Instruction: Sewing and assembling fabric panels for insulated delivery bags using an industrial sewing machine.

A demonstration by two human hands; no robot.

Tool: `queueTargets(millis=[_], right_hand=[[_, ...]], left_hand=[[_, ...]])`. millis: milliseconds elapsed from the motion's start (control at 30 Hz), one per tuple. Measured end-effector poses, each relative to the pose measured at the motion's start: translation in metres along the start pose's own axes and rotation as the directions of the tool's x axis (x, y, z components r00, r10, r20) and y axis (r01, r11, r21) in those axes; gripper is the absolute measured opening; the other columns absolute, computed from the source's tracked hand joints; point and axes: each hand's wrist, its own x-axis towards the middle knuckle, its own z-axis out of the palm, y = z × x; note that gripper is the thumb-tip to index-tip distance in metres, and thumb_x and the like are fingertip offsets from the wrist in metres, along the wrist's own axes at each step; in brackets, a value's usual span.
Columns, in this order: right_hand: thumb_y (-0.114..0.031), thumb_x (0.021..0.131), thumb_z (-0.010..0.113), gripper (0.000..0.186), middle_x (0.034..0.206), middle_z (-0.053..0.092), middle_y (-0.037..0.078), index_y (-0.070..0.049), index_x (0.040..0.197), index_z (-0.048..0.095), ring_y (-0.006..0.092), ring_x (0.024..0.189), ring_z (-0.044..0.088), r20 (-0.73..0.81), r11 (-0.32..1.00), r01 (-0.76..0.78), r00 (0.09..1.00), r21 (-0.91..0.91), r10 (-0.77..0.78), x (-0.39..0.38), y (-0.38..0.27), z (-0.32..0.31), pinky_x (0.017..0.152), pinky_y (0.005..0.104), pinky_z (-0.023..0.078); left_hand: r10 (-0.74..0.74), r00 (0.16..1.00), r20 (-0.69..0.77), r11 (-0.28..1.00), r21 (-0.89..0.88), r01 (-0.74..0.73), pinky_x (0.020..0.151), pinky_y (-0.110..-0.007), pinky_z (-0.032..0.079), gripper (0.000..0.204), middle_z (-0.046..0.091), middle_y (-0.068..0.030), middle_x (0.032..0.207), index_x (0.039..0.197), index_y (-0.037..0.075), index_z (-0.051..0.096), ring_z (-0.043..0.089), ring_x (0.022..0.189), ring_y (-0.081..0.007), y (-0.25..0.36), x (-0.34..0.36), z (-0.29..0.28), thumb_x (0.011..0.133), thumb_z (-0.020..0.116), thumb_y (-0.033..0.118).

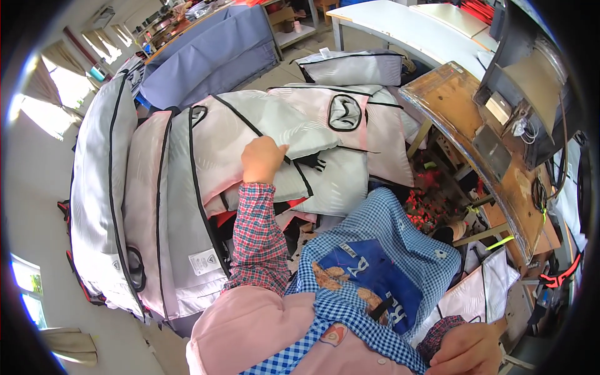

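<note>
My left hand (262, 159) is closed in a fist over the black-trimmed edge of a pale padded bag (281, 122), which lies across the pile in front of me. Black fabric strips (312, 161) poke out from under that bag, just right of the hand. At the lower right, close to my body, is my right hand (465, 350), its fingers curled inward. Whatever it may hold is hidden. A blue checked apron (381, 215) covers my lap.
Long silver-grey padded bags (103, 200) stand in a row at the left. On the right is a worn wooden sewing-machine table (459, 94), with red scraps (428, 212) beneath it. Behind are a blue-grey fabric-sided bin (206, 59) and a white table (387, 25).
</note>
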Motion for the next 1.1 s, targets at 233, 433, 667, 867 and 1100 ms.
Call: queueTargets(millis=[233, 433, 667, 867, 1100], right_hand=[[-0.026, 0.090, 0.053, 0.027, 0.076, 0.059, 0.004, -0.026, 0.116, 0.059, 0.0184, 0.052, 0.056, -0.040, 0.995, 0.095, 0.995, 0.001, -0.095, 0.006, 0.000, 0.006, 0.041, 0.0296, 0.042], [-0.016, 0.086, 0.057, 0.030, 0.073, 0.059, 0.004, -0.020, 0.116, 0.059, 0.0180, 0.050, 0.055, -0.155, 0.983, 0.182, 0.972, 0.018, -0.177, 0.002, 0.005, 0.013, 0.038, 0.0297, 0.040], [-0.017, 0.085, 0.062, 0.031, 0.073, 0.061, 0.004, -0.016, 0.116, 0.058, 0.0222, 0.049, 0.055, 0.007, 0.997, -0.075, 0.997, 0.025, 0.075, 0.002, 0.002, -0.003, 0.040, 0.0330, 0.043], [-0.005, 0.084, 0.057, 0.009, 0.071, 0.062, 0.010, 0.001, 0.086, 0.062, 0.0188, 0.065, 0.064, -0.359, 0.894, -0.415, 0.870, -0.166, 0.338, -0.031, 0.039, -0.003, 0.051, 0.0261, 0.048], [0.000, 0.089, 0.054, 0.022, 0.081, 0.058, 0.009, 0.003, 0.110, 0.061, 0.0101, 0.059, 0.054, -0.429, 0.636, -0.738, 0.661, -0.226, 0.616, -0.043, 0.070, -0.010, 0.053, 0.0220, 0.044]], left_hand=[[0.099, 0.995, 0.007, 0.991, 0.095, -0.099, 0.074, -0.045, 0.053, 0.034, 0.069, -0.0206, 0.086, 0.083, 0.000, 0.071, 0.067, 0.083, -0.0373, 0.000, -0.004, 0.034, 0.079, 0.063, 0.033], [0.091, 0.983, -0.162, 0.996, 0.019, -0.089, 0.072, -0.047, 0.052, 0.027, 0.068, -0.0226, 0.084, 0.077, -0.001, 0.070, 0.066, 0.079, -0.0401, 0.008, -0.005, 0.034, 0.075, 0.056, 0.021], [0.121, 0.938, -0.323, 0.975, -0.136, -0.173, 0.067, -0.050, 0.050, 0.028, 0.063, -0.0245, 0.070, 0.065, -0.002, 0.064, 0.061, 0.068, -0.0431, 0.018, 0.003, 0.007, 0.073, 0.055, 0.023], [0.108, 0.957, -0.268, 0.953, -0.247, -0.177, 0.066, -0.050, 0.050, 0.029, 0.064, -0.0251, 0.073, 0.066, -0.003, 0.064, 0.062, 0.070, -0.0433, 0.035, -0.001, -0.007, 0.075, 0.055, 0.023], [0.151, 0.968, -0.200, 0.958, -0.212, -0.193, 0.069, -0.049, 0.051, 0.027, 0.066, -0.0249, 0.078, 0.072, -0.002, 0.068, 0.064, 0.075, -0.0425, 0.050, 0.009, 0.010, 0.073, 0.057, 0.023]])
